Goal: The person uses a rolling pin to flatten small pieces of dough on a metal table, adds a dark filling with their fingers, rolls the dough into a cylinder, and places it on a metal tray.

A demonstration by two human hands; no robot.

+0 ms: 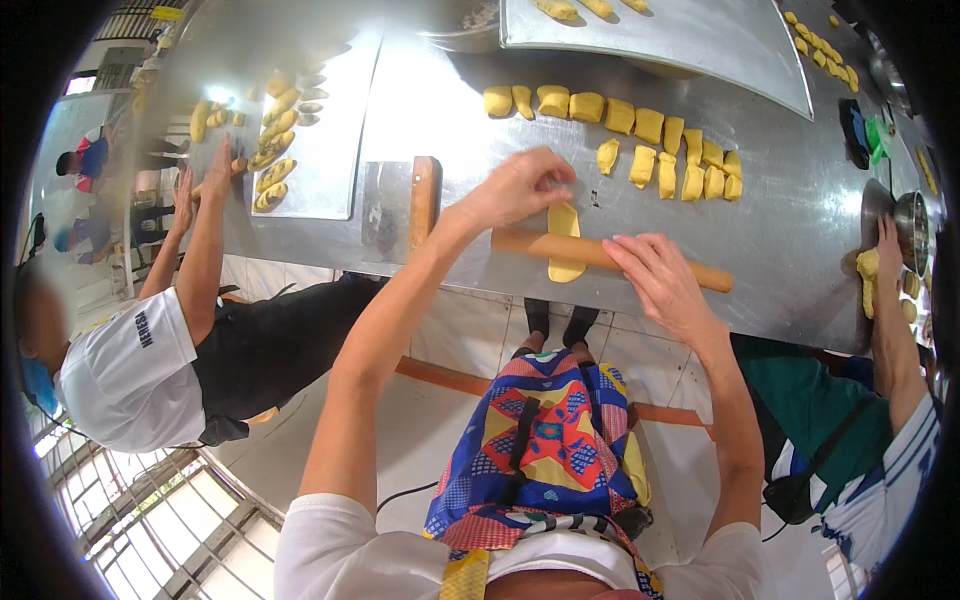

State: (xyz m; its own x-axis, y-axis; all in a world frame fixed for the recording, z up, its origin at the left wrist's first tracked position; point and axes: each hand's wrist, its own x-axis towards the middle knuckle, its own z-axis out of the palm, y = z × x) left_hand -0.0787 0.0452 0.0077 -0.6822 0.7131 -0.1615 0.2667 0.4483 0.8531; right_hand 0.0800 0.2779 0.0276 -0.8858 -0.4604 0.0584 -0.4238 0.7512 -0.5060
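Observation:
A wooden rolling pin (536, 244) lies across a flattened oval of yellow dough (564, 270) at the near edge of the steel table. My right hand (656, 281) holds the pin right of the dough, fingers over its top. At the oval's far end, my left hand (529, 184) is bent with curled fingers; whether they pinch the dough is unclear. Beyond are cut yellow dough pieces in a back row (587, 107) and a shorter front row (666, 176). To my left lies a bench scraper (424, 199) with a wooden handle and metal blade.
A metal tray (341, 202) with shaped, dark-streaked dough rolls (271, 150) is at left. Another tray (645, 52) lies at the back. A co-worker's hands (217, 169) roll at left; another person's hand (889, 244) touches dough by a metal bowl (911, 232) at right.

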